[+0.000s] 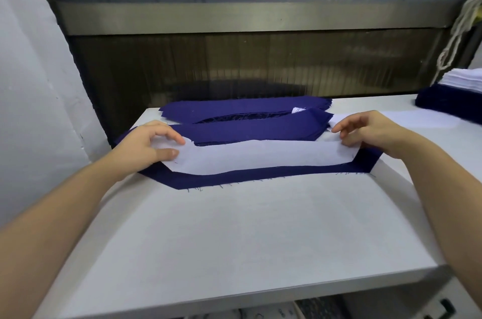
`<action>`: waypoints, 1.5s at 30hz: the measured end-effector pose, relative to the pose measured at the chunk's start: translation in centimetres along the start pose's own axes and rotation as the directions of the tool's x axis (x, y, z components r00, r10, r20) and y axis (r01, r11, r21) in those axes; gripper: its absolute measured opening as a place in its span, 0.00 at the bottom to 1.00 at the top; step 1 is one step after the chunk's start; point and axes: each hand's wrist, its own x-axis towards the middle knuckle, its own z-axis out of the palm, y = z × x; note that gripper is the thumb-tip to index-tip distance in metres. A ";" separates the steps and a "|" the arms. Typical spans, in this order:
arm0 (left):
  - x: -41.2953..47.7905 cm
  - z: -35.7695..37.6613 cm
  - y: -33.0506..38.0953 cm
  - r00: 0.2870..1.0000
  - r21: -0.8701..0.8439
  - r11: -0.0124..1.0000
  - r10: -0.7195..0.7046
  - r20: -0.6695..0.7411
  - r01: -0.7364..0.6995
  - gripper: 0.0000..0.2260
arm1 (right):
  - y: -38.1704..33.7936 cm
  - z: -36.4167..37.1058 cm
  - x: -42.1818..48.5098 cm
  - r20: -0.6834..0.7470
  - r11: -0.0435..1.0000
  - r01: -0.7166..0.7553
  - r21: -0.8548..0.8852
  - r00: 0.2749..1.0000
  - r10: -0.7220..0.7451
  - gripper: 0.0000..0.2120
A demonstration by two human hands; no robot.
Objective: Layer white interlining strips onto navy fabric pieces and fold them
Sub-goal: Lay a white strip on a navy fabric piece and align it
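White interlining strip (260, 157) lengthwise left-to-right atop navy fabric piece (234, 179)

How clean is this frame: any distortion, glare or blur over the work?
Head view: wide-angle distortion bows the table at its edges; lighting is soft and even, no glare; white strip and navy piece are sharp; the rear panel is dim and streaky.
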 end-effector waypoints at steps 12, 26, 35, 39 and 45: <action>-0.1 -0.3 -0.2 0.987 0.145 0.985 0.070 0.142 -0.091 0.14 | 0.3 -0.6 0.1 0.047 0.991 -0.025 -0.129 0.998 0.032 0.16; -0.1 -0.5 -0.5 0.990 0.159 0.980 0.109 0.089 -0.122 0.15 | 0.0 -0.7 -0.1 0.060 0.979 -0.037 -0.201 0.997 0.050 0.17; 0.1 -0.6 -0.7 0.985 0.189 0.972 0.119 0.122 -0.141 0.16 | -0.1 -0.7 -0.2 0.059 0.972 -0.016 -0.236 0.998 0.031 0.17; 0.1 -0.5 -0.7 0.982 0.214 0.964 0.127 0.142 -0.156 0.16 | 0.0 -0.6 -0.1 0.058 0.960 -0.026 -0.280 0.997 0.044 0.17; -0.1 -0.4 -0.6 0.979 0.240 0.954 0.149 0.141 -0.180 0.18 | 0.1 -0.6 0.1 0.041 0.937 -0.042 -0.346 0.997 0.060 0.13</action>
